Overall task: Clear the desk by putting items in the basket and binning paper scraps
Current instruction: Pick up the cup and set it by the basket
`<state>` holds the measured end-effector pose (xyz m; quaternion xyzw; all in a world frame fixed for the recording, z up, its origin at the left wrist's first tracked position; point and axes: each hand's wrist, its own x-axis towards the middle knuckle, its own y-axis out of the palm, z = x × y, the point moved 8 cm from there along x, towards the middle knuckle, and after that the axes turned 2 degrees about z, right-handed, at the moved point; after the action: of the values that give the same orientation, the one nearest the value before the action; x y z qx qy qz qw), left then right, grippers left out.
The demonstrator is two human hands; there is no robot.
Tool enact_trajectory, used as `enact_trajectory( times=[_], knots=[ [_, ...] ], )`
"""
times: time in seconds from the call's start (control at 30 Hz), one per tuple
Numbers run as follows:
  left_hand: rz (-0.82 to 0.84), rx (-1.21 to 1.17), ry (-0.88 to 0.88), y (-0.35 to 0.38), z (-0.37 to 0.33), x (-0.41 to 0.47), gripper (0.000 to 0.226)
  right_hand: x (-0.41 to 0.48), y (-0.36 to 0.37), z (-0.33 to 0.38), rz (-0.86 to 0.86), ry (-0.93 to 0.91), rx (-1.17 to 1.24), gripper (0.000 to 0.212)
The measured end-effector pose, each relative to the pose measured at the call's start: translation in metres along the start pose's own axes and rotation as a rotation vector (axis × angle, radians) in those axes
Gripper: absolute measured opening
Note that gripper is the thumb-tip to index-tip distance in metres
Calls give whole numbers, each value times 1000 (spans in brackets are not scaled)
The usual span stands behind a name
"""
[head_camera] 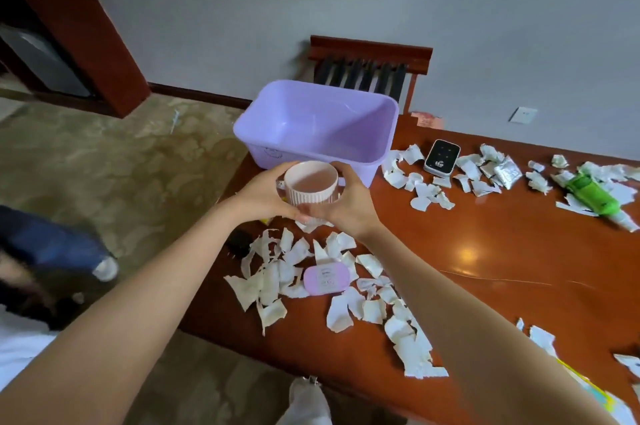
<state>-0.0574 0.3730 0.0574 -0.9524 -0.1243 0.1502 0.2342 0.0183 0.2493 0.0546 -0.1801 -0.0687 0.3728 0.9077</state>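
We have the ribbed pink mug (311, 187) clamped between both hands: left hand (263, 194) on the handle side, right hand (349, 203) opposite, fingers curled round the wall and meeting under the base. The mug is upright, just short of the near wall of the lilac basket (263, 151) at the desk's (485, 234) far-left corner. Step in hand, we reckon: drop-in. Clear the rim, keep level, lower to the floor before letting go; it looks like ceramic going into thin plastic. Park it in a corner, since the lilac case (326, 278), black pocket device (442, 158) and green bottle (592, 194) need room. Paper scraps (270, 282) go in the bin, not here.
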Motion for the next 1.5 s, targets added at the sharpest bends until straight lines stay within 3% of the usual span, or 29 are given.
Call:
enact_trajectory(
  times=[0.47, 1.1, 1.5],
  knots=[
    [-63, 47, 5, -18, 17, 7, 100, 9, 16, 6, 22, 16, 30, 83],
    [272, 221, 239, -57, 42, 37, 89, 2, 82, 6, -404, 175, 76, 97],
    [193, 122, 170, -116, 82, 31, 91, 44, 141, 30, -278, 121, 80, 93]
  ],
)
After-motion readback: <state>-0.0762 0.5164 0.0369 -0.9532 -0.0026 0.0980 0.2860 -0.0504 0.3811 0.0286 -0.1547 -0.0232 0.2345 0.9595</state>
